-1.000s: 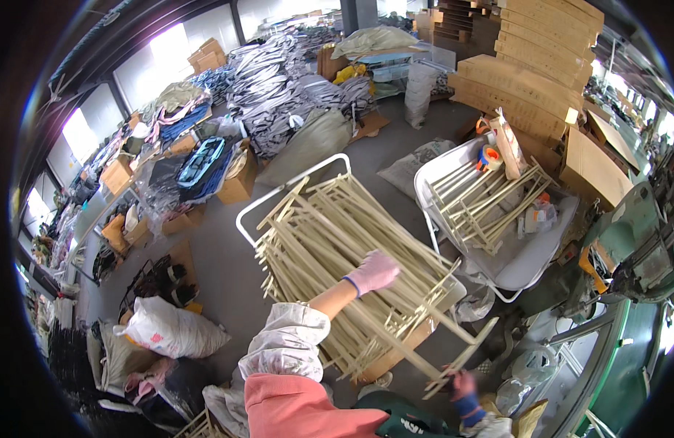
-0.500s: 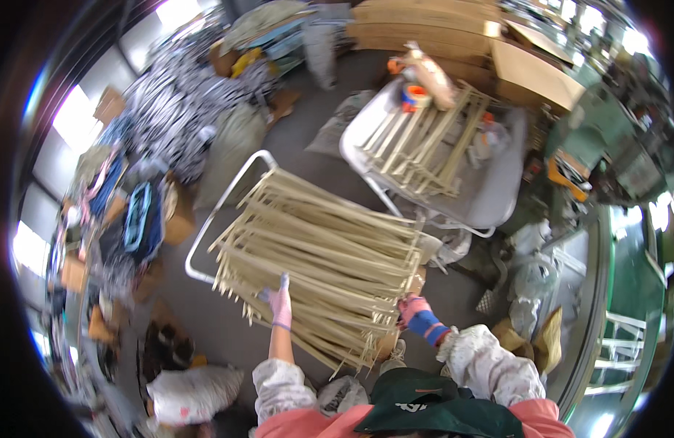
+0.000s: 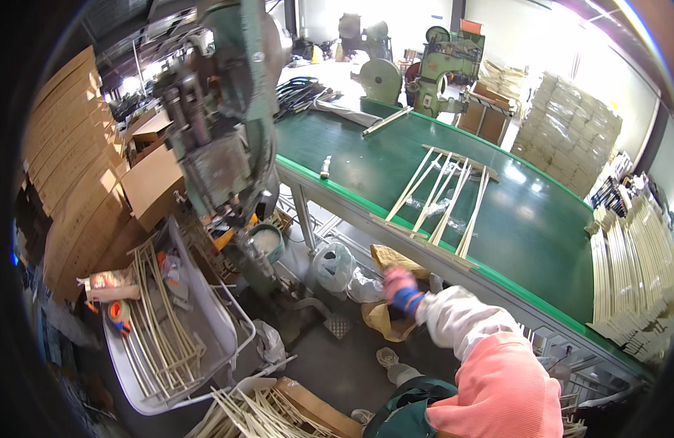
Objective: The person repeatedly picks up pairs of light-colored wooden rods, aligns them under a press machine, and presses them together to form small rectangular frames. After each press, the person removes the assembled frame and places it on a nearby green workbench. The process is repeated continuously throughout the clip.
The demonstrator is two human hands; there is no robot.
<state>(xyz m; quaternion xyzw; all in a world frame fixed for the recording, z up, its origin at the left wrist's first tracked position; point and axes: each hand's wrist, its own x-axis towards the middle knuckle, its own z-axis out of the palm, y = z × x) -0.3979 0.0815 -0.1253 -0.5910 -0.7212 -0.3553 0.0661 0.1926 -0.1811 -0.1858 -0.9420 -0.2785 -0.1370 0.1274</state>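
My right hand (image 3: 401, 289), in a pink glove with a blue band at the wrist, is stretched out before me at the near side of a green-topped bench (image 3: 535, 248). It is blurred by motion, so I cannot make out its fingers or anything in them. Behind and below it are yellow-brown sacks (image 3: 387, 325). On the bench, nearest to that hand, lies a loose group of long cream strips (image 3: 438, 197). At the bottom edge shows part of the pile of cream strips (image 3: 260, 416). My left hand is out of view.
A large green machine (image 3: 231, 139) stands at the bench's left end. A grey tub (image 3: 224, 337) holds strips and tape rolls. White plastic bags (image 3: 335, 267) lie under the bench. Stacked cream strips (image 3: 633, 281) fill its right end. Tall cardboard stacks (image 3: 70, 168) stand at left.
My view has swung right, from the pile to the green bench. My right hand has moved away from the pile's edge toward the bench. My left hand, earlier on the pile, has left the view.
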